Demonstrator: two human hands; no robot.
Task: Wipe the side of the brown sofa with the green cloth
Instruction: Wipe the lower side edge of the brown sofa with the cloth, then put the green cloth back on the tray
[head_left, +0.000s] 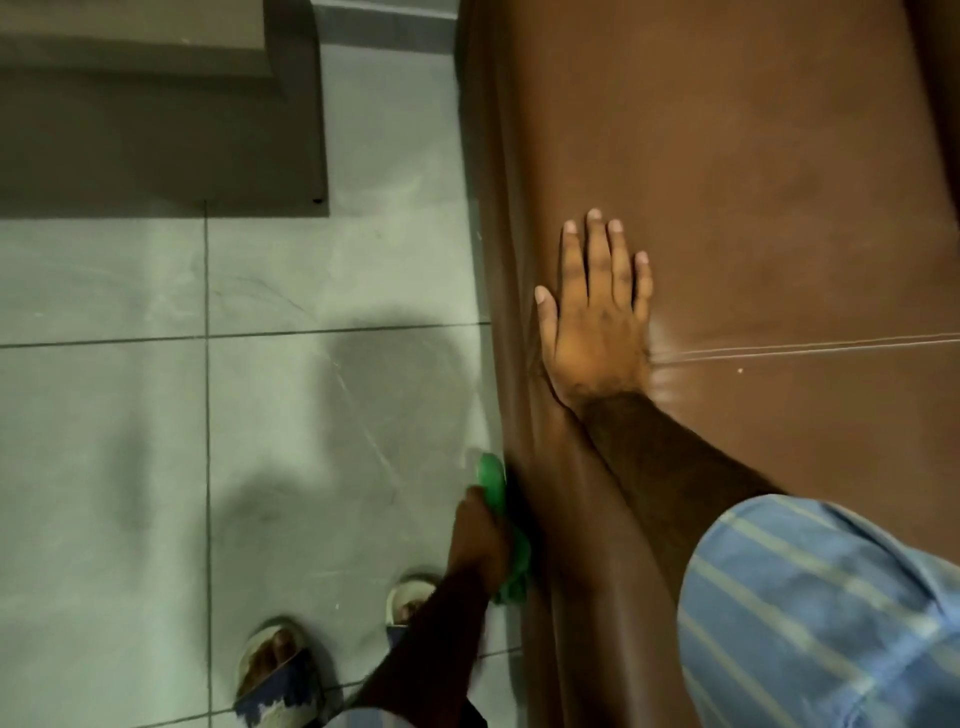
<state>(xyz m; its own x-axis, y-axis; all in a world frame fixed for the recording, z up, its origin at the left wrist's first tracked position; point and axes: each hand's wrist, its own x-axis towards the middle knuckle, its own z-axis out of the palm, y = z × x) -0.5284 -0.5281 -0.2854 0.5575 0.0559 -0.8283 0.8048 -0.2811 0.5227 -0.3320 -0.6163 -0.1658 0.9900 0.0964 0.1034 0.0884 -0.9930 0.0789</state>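
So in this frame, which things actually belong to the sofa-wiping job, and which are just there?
Part of the job:
- green cloth, pressed to the sofa's side
- left hand gripping it
- brown sofa
- right hand, flat on the sofa top

Just there:
- grey tiled floor
- grey step
- sandals

A home living room, judging by the brown leather sofa, grey tiled floor and sandalled feet.
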